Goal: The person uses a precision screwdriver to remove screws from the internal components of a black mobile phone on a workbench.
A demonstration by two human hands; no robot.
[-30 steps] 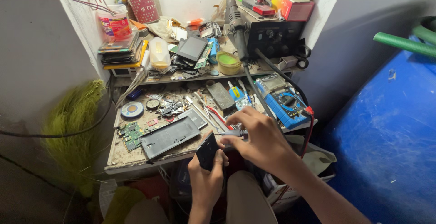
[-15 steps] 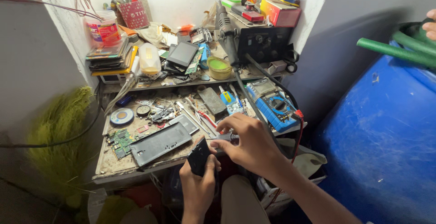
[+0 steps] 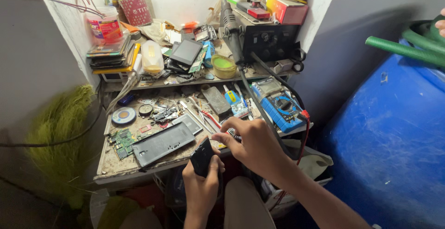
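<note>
My left hand (image 3: 200,182) holds a small black phone-sized device (image 3: 202,156) upright at the front edge of the cluttered workbench (image 3: 116,164). My right hand (image 3: 252,143) is curled over a thin metal tool (image 3: 221,138), its tip pointing left toward the top of the black device. Just left of the hands lies a flat dark grey panel (image 3: 163,143) on the bench, with a green circuit board (image 3: 120,141) beside it.
A blue multimeter (image 3: 280,108) sits right of my right hand. A black box with knobs (image 3: 271,41), a yellow-green tub (image 3: 224,66) and stacked phones (image 3: 111,55) fill the shelf. A big blue barrel (image 3: 394,136) with green hose (image 3: 408,48) stands right. A green broom (image 3: 65,131) leans left.
The view has shifted slightly, so the bench sits a little more left and lower. Both hands keep the same grip on the device and tool, nearly still.
</note>
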